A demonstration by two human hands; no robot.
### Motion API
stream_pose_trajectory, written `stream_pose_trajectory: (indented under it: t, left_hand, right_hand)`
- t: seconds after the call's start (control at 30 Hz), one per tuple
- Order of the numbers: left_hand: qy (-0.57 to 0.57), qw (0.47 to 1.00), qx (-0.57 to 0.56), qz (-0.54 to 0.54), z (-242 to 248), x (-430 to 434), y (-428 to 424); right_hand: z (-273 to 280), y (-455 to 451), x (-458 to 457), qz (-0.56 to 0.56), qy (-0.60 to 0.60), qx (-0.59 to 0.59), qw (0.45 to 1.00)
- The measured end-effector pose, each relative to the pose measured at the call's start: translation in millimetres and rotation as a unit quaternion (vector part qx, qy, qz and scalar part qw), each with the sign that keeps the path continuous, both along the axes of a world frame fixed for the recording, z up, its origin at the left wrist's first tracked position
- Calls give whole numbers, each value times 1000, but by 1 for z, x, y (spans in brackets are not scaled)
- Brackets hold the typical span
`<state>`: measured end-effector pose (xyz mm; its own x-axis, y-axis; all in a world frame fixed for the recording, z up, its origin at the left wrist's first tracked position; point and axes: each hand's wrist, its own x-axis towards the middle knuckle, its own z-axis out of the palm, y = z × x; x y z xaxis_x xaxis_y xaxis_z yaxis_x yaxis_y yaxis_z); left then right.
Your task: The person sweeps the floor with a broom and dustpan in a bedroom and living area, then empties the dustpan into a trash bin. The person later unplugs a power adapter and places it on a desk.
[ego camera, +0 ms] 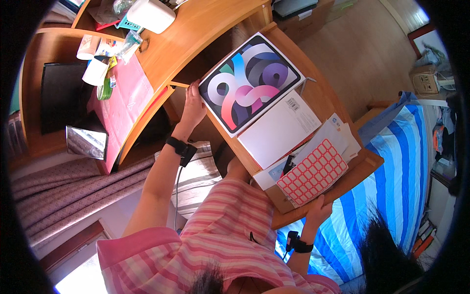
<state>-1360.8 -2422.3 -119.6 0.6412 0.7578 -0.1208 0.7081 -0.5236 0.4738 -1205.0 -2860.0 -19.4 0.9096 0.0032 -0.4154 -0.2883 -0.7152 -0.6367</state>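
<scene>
A wooden drawer is pulled out from the desk and lies across in front of me. In its far part sits a flat tablet box with a colourful swirl design. Beside it lies a white box with a barcode label. Nearer the drawer front, a sheet of red-bordered blank labels rests on papers and cards. My left hand is at the tablet box's left corner, its fingers along the edge; its grip is partly hidden. My right hand grips the drawer's front panel, thumb near the top edge.
On the desk at the left are a white container, paper cups, green tape and a pink mat. A small mirror-like panel stands at the desk edge. A bed with blue-striped bedding lies right.
</scene>
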Motion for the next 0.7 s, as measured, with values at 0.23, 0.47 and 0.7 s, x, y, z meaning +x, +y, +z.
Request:
stream_pose_trajectory:
  t: [0.23, 0.47, 0.7]
  left_hand:
    - [-1, 999, 29, -17, -1, -2, 3]
    - [52, 997, -7, -50, -5, -10, 24]
    - [59, 984, 13, -166, -21, -11, 68]
  right_hand:
    - [-8, -6, -3, 25, -38, -5, 999]
    - [-30, -29, 19, -7, 43, 10, 999]
    - [-26, -29, 37, -90, 191, 3, 977]
